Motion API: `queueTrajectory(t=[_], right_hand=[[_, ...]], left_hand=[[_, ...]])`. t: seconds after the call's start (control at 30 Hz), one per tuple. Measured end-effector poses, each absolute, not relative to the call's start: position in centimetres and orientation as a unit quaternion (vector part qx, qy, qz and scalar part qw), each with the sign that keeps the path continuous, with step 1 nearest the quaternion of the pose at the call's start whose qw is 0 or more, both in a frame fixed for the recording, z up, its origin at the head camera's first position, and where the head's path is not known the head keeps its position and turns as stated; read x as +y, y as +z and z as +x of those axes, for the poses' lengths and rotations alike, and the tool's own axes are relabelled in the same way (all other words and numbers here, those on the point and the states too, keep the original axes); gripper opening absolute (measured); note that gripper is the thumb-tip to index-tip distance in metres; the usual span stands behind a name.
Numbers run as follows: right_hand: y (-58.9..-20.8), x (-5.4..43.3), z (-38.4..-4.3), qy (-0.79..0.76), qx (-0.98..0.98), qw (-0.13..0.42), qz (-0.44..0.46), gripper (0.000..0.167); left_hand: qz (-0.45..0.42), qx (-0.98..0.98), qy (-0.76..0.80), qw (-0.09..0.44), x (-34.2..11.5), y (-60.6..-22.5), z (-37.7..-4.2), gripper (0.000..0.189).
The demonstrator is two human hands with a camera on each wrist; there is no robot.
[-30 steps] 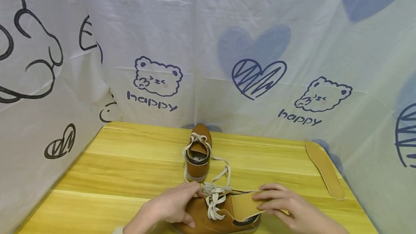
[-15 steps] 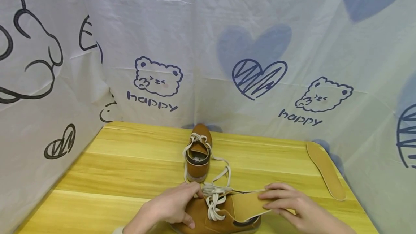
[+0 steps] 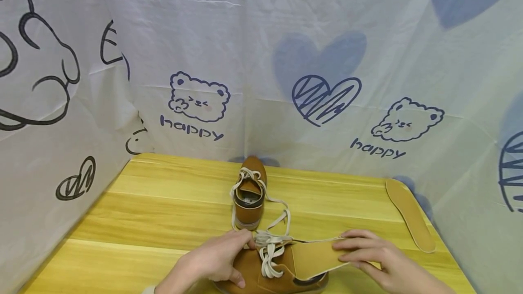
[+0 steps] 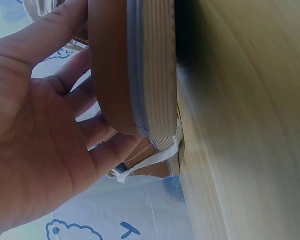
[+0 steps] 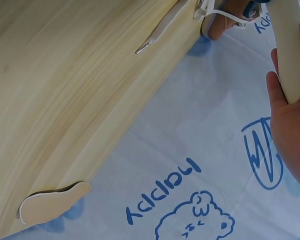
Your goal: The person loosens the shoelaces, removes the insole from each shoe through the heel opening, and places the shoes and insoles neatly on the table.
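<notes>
A brown lace-up shoe (image 3: 282, 280) lies crosswise at the table's front, toe to the left, its cream laces (image 3: 269, 255) loosely bunched on top. My left hand (image 3: 218, 257) grips the toe, thumb on the near side and fingers on the far side. In the left wrist view the toe (image 4: 109, 65) sits against those fingers. My right hand (image 3: 373, 257) pinches the heel end of a tan insole (image 3: 314, 257), which sticks partly out of the shoe opening. The insole's front part is hidden inside. Its pale underside (image 5: 292, 55) shows in the right wrist view.
A second brown shoe (image 3: 249, 214) stands behind, toe toward the cloth backdrop (image 3: 261, 58), a loose lace trailing right. Another tan insole (image 3: 410, 217) lies along the right edge of the wooden table (image 3: 163, 203).
My right hand has shifted slightly right, and more of the insole now shows outside the shoe. The left hand and the shoe have stayed in place.
</notes>
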State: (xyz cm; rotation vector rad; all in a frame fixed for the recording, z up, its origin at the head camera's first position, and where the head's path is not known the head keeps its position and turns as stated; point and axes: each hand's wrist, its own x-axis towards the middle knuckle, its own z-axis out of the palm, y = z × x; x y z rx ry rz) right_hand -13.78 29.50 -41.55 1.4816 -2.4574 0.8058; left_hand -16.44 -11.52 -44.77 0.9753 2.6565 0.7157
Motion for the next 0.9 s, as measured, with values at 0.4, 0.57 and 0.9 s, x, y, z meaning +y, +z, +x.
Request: queueTrajectory(t=[0.4,0.57,0.9], right_hand=[[-41.2,30.6,-13.4,0.288,-0.822,0.08,0.485,0.05],[-40.6,31.0,-12.9,0.293,-0.837,0.058,0.458,0.047],[-40.9,32.4,-12.4,0.3,-0.841,0.071,0.445,0.05]], left_hand=[[0.328,0.906,0.244,0.11,-11.4,-44.8,-16.3,0.063],[0.325,0.907,0.243,0.112,-11.4,-44.9,-16.3,0.063],[0.331,0.906,0.243,0.106,-11.4,-44.8,-16.4,0.064]])
